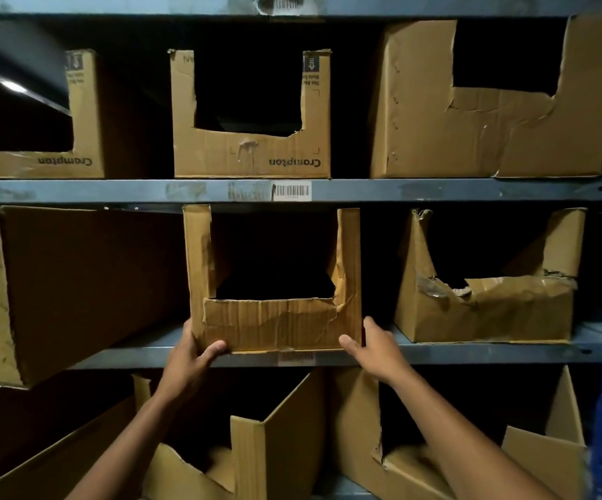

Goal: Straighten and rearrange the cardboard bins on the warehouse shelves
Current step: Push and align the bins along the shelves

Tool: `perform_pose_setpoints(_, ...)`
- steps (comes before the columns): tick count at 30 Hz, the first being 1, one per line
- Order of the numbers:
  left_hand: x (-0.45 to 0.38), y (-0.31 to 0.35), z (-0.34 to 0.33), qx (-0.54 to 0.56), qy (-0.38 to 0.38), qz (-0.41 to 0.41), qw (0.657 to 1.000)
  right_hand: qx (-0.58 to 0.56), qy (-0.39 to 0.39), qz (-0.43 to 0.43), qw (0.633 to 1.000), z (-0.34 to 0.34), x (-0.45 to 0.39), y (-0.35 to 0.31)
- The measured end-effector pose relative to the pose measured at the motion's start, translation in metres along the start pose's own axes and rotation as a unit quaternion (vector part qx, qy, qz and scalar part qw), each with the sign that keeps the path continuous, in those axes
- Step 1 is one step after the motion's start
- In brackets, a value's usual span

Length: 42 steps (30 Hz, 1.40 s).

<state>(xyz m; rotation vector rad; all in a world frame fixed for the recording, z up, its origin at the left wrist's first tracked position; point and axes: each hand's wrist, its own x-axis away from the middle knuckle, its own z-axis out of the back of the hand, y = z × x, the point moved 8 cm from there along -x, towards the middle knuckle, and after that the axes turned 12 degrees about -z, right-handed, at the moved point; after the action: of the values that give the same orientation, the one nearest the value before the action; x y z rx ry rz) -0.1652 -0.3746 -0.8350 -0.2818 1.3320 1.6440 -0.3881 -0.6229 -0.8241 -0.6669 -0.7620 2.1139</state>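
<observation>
Taking the middle bin (276, 283) on the middle shelf (472, 353) as the landmark, and reading from left to right: to its left a large bin (75, 283) sits skewed, its front corner hanging out past the shelf edge, which is likely why this row needs attention. At the middle bin's lower left corner the left hand (187, 355) grips the cardboard, thumb across the front face and fingers (188, 328) wrapped round the side wall. The bin itself stands upright with its front face at the shelf lip, cut-out opening facing out. At its lower right corner the right hand (375, 342) mirrors that hold, thumb on the front and fingers curled behind the side. Holding both bottom corners gives even control, so the soft, creased box can probably be slid or squared without twisting. To the right of the middle bin, with a dark gap between, a torn bin (487, 304) rests on the same shelf. Above the middle bin, a barcode label (291, 190) marks the upper shelf edge.
</observation>
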Motion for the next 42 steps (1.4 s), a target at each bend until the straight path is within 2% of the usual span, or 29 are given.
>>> perform_pose_setpoints(5, -0.014, -0.022, 0.0, -0.053, -0.017, 0.004, 0.998, -0.021, 0.053, 0.028, 0.998, -0.005, -0.017, 0.009)
perform_pose_setpoints(9, -0.017, -0.028, 0.0, -0.118, 0.006, 0.0, 0.993, 0.058, 0.097, 0.025, 0.993, -0.012, -0.027, 0.014)
perform_pose_setpoints(19, -0.011, -0.02, -0.002, -0.117, 0.088, -0.043, 0.988, 0.079, 0.165, 0.034, 0.983, -0.01, -0.021, 0.013)
perform_pose_setpoints(23, -0.012, -0.021, -0.003, -0.123, 0.08, -0.032, 0.989, 0.082, 0.193, 0.058, 0.976, -0.01, -0.019, 0.015)
perform_pose_setpoints(26, -0.015, -0.017, -0.004, -0.134, 0.064, -0.012, 0.989, 0.085, 0.196, 0.081, 0.974, -0.012, -0.023, 0.017)
perform_pose_setpoints(32, -0.016, -0.014, -0.007, -0.16, 0.082, 0.019, 0.983, 0.091, 0.206, 0.13, 0.965, -0.013, -0.027, 0.017)
perform_pose_setpoints(39, -0.012, -0.018, -0.011, -0.151, 0.047, 0.023, 0.987, 0.096, 0.209, 0.133, 0.964, -0.015, -0.022, 0.021)
perform_pose_setpoints(42, -0.013, -0.022, -0.007, -0.145, 0.03, 0.035, 0.988, 0.129, 0.181, 0.119, 0.968, -0.018, -0.023, 0.022)
